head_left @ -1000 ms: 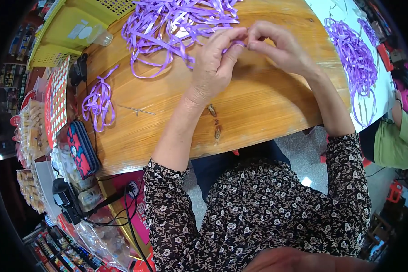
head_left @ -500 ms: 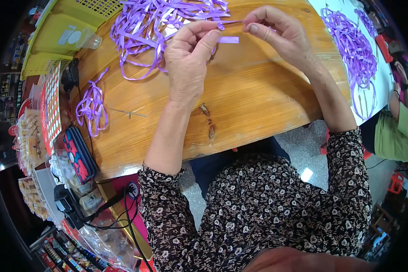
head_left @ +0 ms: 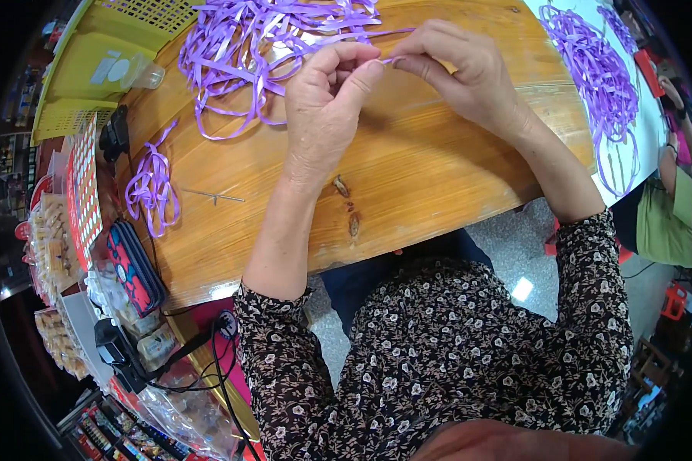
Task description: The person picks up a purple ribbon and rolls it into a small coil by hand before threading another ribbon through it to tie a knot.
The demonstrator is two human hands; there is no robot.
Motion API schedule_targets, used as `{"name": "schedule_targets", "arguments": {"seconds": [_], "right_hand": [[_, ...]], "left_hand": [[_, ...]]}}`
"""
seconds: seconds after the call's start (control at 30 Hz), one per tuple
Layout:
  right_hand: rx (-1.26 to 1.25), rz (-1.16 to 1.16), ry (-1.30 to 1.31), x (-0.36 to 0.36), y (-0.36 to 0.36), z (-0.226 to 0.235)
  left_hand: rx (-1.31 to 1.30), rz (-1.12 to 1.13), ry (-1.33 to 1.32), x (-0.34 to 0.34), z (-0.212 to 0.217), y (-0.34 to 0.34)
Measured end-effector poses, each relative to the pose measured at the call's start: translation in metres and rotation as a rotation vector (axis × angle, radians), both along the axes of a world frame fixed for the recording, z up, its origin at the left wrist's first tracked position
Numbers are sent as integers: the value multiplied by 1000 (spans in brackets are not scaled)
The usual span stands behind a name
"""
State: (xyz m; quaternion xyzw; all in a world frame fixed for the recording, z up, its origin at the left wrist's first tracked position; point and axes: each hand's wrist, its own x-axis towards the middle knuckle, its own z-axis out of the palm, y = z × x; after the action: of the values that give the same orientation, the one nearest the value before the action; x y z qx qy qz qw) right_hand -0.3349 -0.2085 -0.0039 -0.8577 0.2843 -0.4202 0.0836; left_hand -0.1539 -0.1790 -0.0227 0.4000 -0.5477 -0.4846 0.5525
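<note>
- At far left, a yellow basket (head_left: pixel 73 73) stands with its slotted wall near the tabletop (head_left: pixel 242 154); a clear cup (head_left: pixel 146 75) tilts at its right side.
- Below, a red and navy zip case (head_left: pixel 134 269) is at the tabletop's left edge.
- Next, 1 small purple bundle (head_left: pixel 152 188) lies loosely looped on the wood.
- Just right of it, a thin metal rod (head_left: pixel 214 196) lies flat, with a short stub branching off.
- Beyond, a big purple heap (head_left: pixel 234 42) covers the tabletop's far side.
- The left hand (head_left: pixel 375 63) pinches narrowly, thumb against forefinger, on a purple ribbon (head_left: pixel 388 60).
- That ribbon spans the short gap between the 2 hands, above the tabletop.
- The right hand (head_left: pixel 398 60) pinches its other side, fingertips nearly closed; another strand runs from its knuckles toward the heap.
- At right, 1 more purple pile (head_left: pixel 596 84) lies on a white surface (head_left: pixel 630 165), near a person in green (head_left: pixel 665 223).
</note>
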Motion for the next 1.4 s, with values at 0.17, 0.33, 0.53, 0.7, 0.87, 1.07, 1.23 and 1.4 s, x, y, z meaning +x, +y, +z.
{"name": "schedule_targets", "arguments": {"seconds": [0.17,0.33,0.53,0.7,0.87,1.07,1.23,1.4], "right_hand": [[176,26,-64,-4,-8,-7],[119,19,-16,-8,-8,-4],[245,120,63,-8,-6,-7],[1062,475,-291,-12,1,3],[1071,502,-454,-8,2,0],[1022,565,-620,-7,-4,-6],[935,366,-529,0,4,-2],[76,95,-224,7,2,-10]], "left_hand": [[-109,18,-213,3,-6,-3],[-57,80,-255,11,-1,-3],[9,27,-43,9,1,-3],[70,-45,115,8,5,0],[71,-68,285,-3,3,4],[29,53,281,-13,0,12],[-188,200,74,-15,-9,8],[-172,216,-46,-18,-6,12]]}}
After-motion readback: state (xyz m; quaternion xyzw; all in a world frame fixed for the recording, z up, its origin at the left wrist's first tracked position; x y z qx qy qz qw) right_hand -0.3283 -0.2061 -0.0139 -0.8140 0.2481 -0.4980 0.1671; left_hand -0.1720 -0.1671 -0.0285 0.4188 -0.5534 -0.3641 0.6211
